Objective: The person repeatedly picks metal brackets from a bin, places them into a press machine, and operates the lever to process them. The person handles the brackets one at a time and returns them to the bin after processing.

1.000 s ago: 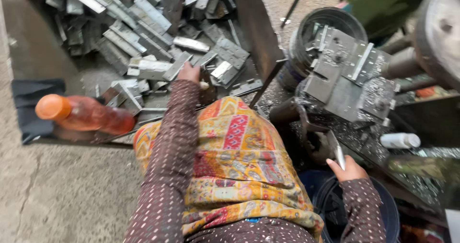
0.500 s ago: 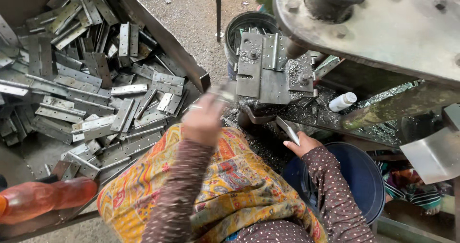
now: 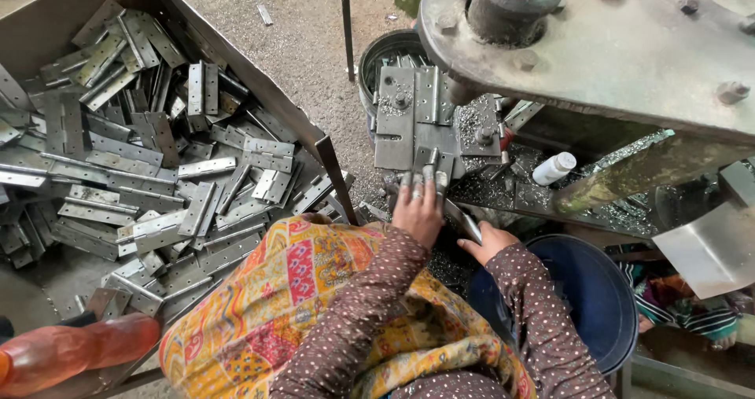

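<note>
Fingers [image 3: 429, 180] of the left hand [image 3: 419, 210] are stretched out flat in the middle of the frame. Their tips press on a small metal hinge piece [image 3: 431, 157] that lies at the lower edge of the grey press plate [image 3: 409, 128]. They do not curl around it.

Just right of it and a bit lower, the right hand [image 3: 486, 242] is curled around a thin flat metal strip [image 3: 464, 222]. Its fingers are mostly hidden, but they are closed on that strip.

Over the hands, in the upper right of the frame, hangs the big round machine head [image 3: 613, 45]. A small white bottle [image 3: 554, 168] lies right of the plate among shiny metal bits.

At the left of the frame a big metal tray [image 3: 236, 61] is full of grey hinges [image 3: 157, 179]. An orange bottle [image 3: 71, 352] lies in the lower left corner. A blue bucket [image 3: 598, 297] sits at the lower right, near the right hand. A dark round can [image 3: 385, 53] stands above the plate.
</note>
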